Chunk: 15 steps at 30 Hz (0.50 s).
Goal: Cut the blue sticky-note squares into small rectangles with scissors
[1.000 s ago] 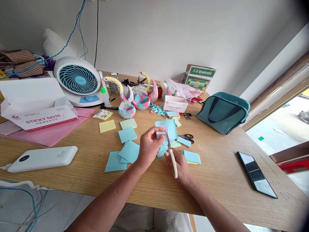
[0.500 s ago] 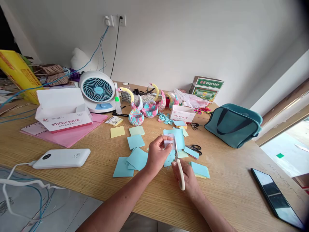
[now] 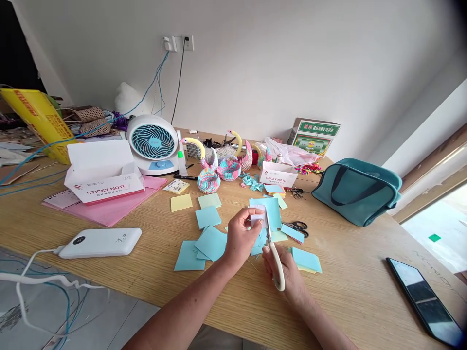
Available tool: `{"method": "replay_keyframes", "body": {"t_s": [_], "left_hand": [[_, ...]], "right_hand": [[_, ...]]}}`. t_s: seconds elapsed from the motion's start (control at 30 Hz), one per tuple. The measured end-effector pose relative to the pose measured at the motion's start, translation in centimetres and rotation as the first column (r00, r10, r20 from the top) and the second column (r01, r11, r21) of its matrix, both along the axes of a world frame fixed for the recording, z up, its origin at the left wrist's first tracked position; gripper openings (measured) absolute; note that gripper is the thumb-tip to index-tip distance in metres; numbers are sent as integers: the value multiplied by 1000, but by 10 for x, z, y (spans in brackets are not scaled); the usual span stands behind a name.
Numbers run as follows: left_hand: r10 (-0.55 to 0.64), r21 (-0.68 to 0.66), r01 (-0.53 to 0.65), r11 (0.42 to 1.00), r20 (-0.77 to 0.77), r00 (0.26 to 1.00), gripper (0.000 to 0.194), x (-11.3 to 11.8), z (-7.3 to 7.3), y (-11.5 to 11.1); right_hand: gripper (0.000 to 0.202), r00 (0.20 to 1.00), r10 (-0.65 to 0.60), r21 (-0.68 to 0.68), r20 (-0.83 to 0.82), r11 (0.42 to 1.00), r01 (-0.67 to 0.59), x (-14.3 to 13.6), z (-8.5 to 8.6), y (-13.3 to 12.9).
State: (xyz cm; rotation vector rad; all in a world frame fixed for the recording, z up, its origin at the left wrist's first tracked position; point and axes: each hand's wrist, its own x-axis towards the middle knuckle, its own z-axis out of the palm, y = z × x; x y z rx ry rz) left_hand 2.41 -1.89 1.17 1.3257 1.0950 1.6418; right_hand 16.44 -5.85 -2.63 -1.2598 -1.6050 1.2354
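Observation:
Between thumb and fingers, my left hand (image 3: 241,238) pinches a small pale lilac piece of paper (image 3: 257,219). My right hand (image 3: 286,270) grips white-handled scissors (image 3: 279,272), their blades pointing away from me along the right edge of that paper. Whether the blades are cutting through it I cannot tell. Behind the held paper lies a larger blue sheet (image 3: 274,212). Blue paper squares (image 3: 212,243) spread on the table left of my hands, and a stack of blue and yellow slips (image 3: 307,260) sits to the right. Black-handled scissors (image 3: 299,227) rest partly under slips.
A wooden table (image 3: 350,272) holds folded-paper swans (image 3: 209,160), a paper bowl (image 3: 208,181), sticky note boxes (image 3: 105,187) (image 3: 279,174), a fan (image 3: 153,143), a power bank (image 3: 100,242), a teal bag (image 3: 359,192) and a phone (image 3: 425,299) near the right edge.
The whole view has shifted slightly, so everything appears a little lower and further right. My hands keep the same hold on the paper and scissors.

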Motion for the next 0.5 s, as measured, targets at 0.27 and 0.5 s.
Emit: {"method": "replay_keyframes", "body": {"t_s": [0.27,0.5], "left_hand": [[4,-6,-4,1000,-1,1000,19,-1,-3,2],[4,3,-4,1000,3,1000,19,0,-1,0]], "right_hand": [[56,999,6,-21,-52,1000,-7,-1,6,-1],[55,1000,-7,22,15,1000,7,1,2,1]]}}
